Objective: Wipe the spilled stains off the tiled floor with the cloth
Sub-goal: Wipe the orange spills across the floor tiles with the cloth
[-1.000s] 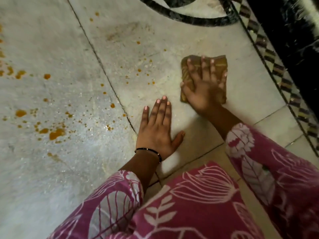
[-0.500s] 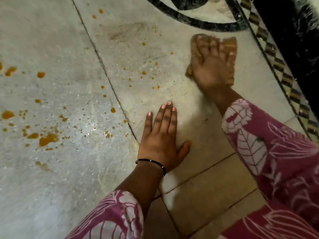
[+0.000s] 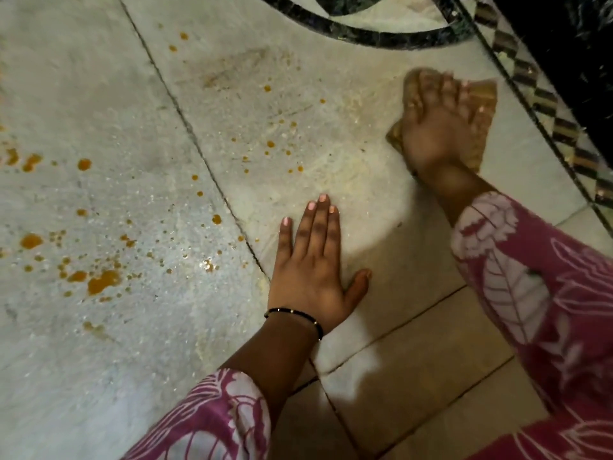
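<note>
My right hand (image 3: pixel 438 127) lies flat on a folded brown cloth (image 3: pixel 482 107) and presses it to the pale marble floor (image 3: pixel 315 78) at the upper right; the hand is blurred and covers most of the cloth. My left hand (image 3: pixel 311 270) rests flat on the floor with straight fingers, below and left of the cloth. Orange stains dot the floor: small drops (image 3: pixel 270 144) left of the cloth, and larger blotches (image 3: pixel 102 282) on the slab at far left. A faint smeared patch (image 3: pixel 232 69) shows higher up.
A dark curved inlay band (image 3: pixel 365 36) crosses the top. A checkered border strip (image 3: pixel 537 94) and a black surface (image 3: pixel 570 61) run down the right side. Beige tiles (image 3: pixel 414 360) lie near my body, and pink patterned sleeves (image 3: pixel 547 277) fill the lower right.
My right hand slid the cloth away from me, up toward the inlay band, over the last second. My left hand stayed planted on the floor.
</note>
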